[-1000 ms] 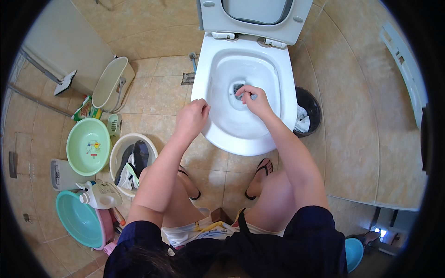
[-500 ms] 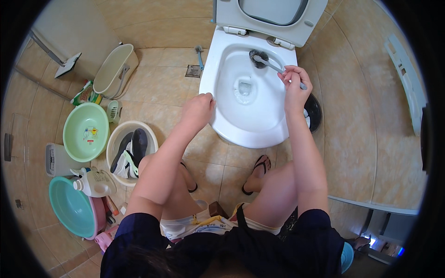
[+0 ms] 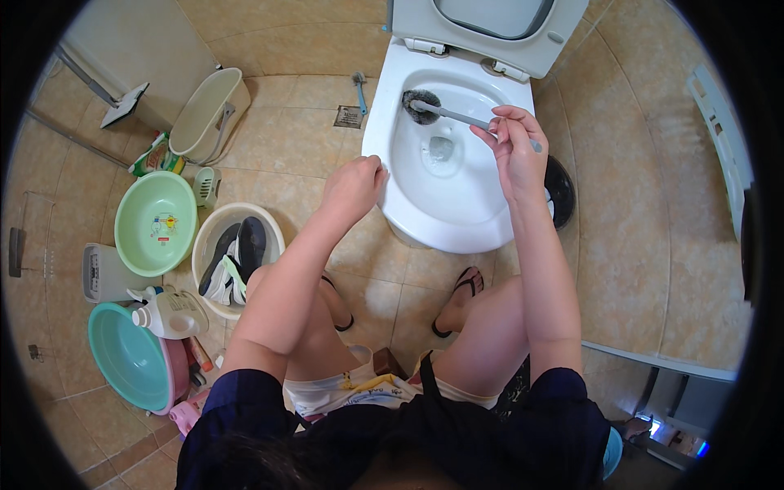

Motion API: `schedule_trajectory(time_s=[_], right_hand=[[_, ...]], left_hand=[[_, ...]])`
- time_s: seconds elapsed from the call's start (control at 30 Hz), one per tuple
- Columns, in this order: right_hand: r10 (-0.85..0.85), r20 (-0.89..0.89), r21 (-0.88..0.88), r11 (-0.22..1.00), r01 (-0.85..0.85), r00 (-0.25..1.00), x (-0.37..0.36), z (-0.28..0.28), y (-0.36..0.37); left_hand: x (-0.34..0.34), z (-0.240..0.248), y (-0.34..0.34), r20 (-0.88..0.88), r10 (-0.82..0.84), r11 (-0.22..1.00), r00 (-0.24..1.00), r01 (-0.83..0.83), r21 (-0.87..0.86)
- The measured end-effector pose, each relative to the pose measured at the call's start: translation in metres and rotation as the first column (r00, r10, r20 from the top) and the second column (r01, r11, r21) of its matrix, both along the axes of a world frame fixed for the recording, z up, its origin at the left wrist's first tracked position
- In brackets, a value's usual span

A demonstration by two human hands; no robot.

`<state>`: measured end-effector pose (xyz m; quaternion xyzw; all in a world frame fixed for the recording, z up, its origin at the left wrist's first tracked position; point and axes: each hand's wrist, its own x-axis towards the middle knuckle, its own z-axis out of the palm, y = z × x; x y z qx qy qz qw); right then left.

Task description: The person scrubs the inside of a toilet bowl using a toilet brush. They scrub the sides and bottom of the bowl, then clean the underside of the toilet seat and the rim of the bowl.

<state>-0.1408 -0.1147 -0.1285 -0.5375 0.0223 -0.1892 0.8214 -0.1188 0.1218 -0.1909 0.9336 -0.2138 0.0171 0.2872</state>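
Note:
My right hand (image 3: 519,151) grips the grey handle of a toilet brush (image 3: 421,107) above the right side of the bowl. The brush's round, dark bristle head presses against the inner wall at the far left of the white toilet bowl (image 3: 445,216). A little water lies in the drain at the bowl's middle. My left hand (image 3: 354,184) is curled into a fist beside the bowl's left rim, at or very near its edge; nothing shows in its fingers. The toilet's seat and lid (image 3: 490,24) are raised at the back.
To my left stand a cream basin (image 3: 279,237) holding shoes, a green basin (image 3: 155,257), a turquoise basin (image 3: 122,359), a white jug (image 3: 180,317) and a beige bin (image 3: 204,114). A small blue-handled brush (image 3: 361,98) lies by the floor drain (image 3: 349,117). A black round bin (image 3: 560,192) stands right of the toilet.
The brush head has moved left along the far inner wall of the bowl, and its handle now lies flatter. My left fist stays by the rim. The view has shifted slightly.

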Motion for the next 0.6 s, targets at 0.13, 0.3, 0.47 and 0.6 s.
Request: schedule_trajectory(time_s=[0.13,0.3,0.47,0.6], right_hand=[[-0.096,0.060,-0.010,0.995,0.096,0.994,0.013,-0.012,0.010],[-0.138,0.219,-0.429,0.876,0.222,0.966,0.027,-0.020,0.022],[-0.083,0.289,-0.674,0.690,0.265,0.954,0.018,-0.026,0.003],[-0.143,0.242,-0.764,0.581,0.279,0.960,-0.008,-0.018,-0.020]], left_hand=[[0.003,-0.008,0.000,0.017,-0.020,1.000,1.000,0.020,0.005],[0.005,-0.004,-0.003,-0.002,-0.005,1.000,1.000,0.005,-0.001],[0.006,0.003,-0.009,-0.015,-0.009,1.000,1.000,0.009,0.025],[0.003,0.005,-0.011,-0.015,-0.003,0.999,1.000,0.004,0.039]])
